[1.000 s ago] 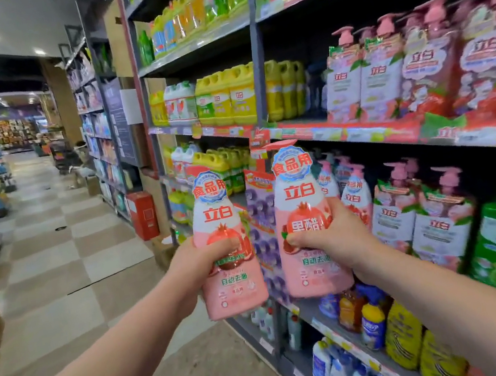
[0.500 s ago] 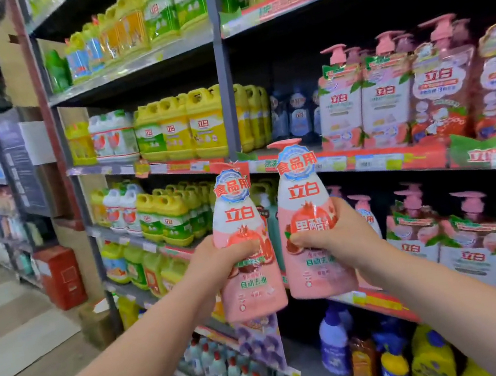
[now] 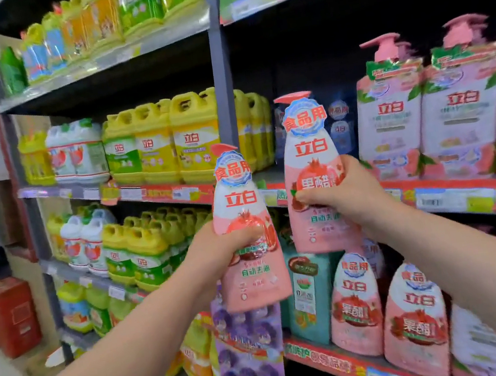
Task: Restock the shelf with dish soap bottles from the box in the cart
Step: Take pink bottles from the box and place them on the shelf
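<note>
I hold two pink dish soap bottles upright in front of the shelving. My left hand (image 3: 217, 251) grips the lower-left bottle (image 3: 256, 280) around its middle. My right hand (image 3: 344, 197) grips the other bottle (image 3: 310, 145), raised higher, level with the red-edged shelf (image 3: 456, 197). Matching pink bottles (image 3: 355, 307) stand on the shelf below, right of my hands. The cart and its box are out of view.
Yellow jugs (image 3: 196, 137) fill the shelves left of a grey upright post (image 3: 221, 71). Tall pink pump bottles (image 3: 390, 113) line the shelf at right. A purple hanging strip (image 3: 250, 356) dangles under my left hand. A red box (image 3: 10, 316) sits on the floor at left.
The view swung from the aisle toward the shelf and closer in. Both hands kept hold of their bottles; the right one has risen above the left, toward the middle shelf.
</note>
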`<action>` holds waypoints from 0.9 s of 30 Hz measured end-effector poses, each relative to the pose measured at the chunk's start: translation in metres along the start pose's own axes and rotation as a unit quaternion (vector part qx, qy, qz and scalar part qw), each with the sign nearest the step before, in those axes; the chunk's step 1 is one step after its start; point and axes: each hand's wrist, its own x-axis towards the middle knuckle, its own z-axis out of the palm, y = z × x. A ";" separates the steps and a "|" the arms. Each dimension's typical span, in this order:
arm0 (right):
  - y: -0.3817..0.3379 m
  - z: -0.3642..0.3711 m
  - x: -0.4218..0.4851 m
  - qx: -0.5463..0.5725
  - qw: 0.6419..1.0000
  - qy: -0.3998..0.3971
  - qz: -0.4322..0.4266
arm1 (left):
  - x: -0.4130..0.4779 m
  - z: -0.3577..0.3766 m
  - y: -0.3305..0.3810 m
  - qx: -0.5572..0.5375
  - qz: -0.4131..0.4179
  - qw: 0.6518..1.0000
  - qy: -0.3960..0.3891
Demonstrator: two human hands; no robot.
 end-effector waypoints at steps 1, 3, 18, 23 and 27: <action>0.000 0.002 0.015 -0.005 1.000 0.009 -0.008 | 0.015 0.000 0.003 -0.001 0.013 1.000 0.004; 0.000 0.004 0.045 -0.010 1.000 0.013 -0.021 | 0.042 0.001 0.008 -0.004 0.040 0.999 0.004; 0.027 0.007 0.177 -0.106 0.983 0.151 -0.006 | 0.190 0.014 0.037 -0.057 0.131 0.983 -0.116; 0.047 0.011 0.190 -0.111 0.977 0.184 0.013 | 0.225 0.020 0.048 -0.065 0.143 0.974 -0.162; 0.054 0.004 0.196 -0.074 0.981 0.174 0.051 | 0.245 0.025 0.050 -0.071 0.138 0.968 -0.197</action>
